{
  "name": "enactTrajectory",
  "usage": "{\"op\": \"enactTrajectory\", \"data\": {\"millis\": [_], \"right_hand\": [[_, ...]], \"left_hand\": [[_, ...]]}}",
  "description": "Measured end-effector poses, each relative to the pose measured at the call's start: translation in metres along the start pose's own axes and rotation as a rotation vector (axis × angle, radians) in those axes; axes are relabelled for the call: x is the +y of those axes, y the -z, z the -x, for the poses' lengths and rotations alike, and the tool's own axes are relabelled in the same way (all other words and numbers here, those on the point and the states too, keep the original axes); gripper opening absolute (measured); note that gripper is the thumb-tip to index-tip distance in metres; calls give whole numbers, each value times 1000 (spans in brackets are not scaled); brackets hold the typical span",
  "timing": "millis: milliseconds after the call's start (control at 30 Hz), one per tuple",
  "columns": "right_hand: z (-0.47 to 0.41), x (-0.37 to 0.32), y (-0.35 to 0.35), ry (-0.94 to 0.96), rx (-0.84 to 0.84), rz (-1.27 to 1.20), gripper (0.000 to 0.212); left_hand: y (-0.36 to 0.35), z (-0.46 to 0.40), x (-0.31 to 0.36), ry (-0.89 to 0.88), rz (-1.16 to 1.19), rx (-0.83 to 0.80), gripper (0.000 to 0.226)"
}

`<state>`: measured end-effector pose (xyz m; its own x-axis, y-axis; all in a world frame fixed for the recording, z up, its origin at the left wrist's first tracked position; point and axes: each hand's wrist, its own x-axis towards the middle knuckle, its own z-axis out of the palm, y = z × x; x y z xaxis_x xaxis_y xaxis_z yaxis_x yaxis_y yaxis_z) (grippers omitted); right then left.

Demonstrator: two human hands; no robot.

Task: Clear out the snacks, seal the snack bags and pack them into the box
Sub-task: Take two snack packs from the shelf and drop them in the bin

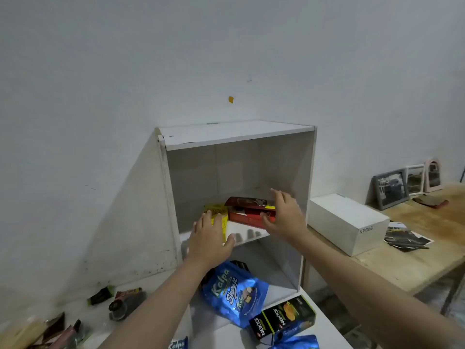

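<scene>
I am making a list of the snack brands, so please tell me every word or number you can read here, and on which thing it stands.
"Kalpa" and "Share it": blue pouch on the lower shelf.
"Kalpa", cut off by the frame: blue wrapper at the bottom edge.
"Nextar", twice: black and green box.
"KP002", handwritten: white box on the wooden table.
Yellow packet, red packet, small wrappers at left: print too blurred to read.

Grey wall (125, 71); wood table (427, 238) w/ picture frames (391, 188) at right.
</scene>
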<state>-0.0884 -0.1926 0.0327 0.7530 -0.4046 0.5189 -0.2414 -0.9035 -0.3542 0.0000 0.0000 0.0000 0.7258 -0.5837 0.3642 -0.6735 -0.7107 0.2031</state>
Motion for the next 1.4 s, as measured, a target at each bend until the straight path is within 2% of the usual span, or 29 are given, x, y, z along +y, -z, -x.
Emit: {"op": "enactTrajectory", "data": {"millis": [100,267,367,467,600,667,800,900,1067,1233,1400], "right_hand": [[-19,16,-18,8,-54,53,81],[-49,43,-50,-9,-234,106,94],[-65,57,-67,25,-342,166,97],[-67,70,-82,27,-414,106,94],[-58,82,-90,111,-360,134,83],[-60,79,-86,135,-361,186,84],[-70,73,-74,121,-501,173,94],[-69,77,-71,102,-563,69,95],[-53,87,-74,117,-464,-20,88],[-42,83,-63,105,-434,-64,82],[-13,72,-30,130,-415,-237,74]], "left_hand": [[-13,-14,-2,61,-39,-3,69],[-25,-32,-4,171,-91,-5,74],[-37,-35,-2,279,-60,-51,68],[-51,-34,1,341,-52,-76,61],[-53,-35,6,385,-157,-2,55],[-50,-37,7,424,-125,12,53],[-44,-42,21,594,8,-4,50],[-40,-46,31,646,-1,-44,41],[-37,-42,40,716,18,-77,37],[-38,-19,59,732,-28,53,44],[-25,41,75,723,90,276,40]]}}
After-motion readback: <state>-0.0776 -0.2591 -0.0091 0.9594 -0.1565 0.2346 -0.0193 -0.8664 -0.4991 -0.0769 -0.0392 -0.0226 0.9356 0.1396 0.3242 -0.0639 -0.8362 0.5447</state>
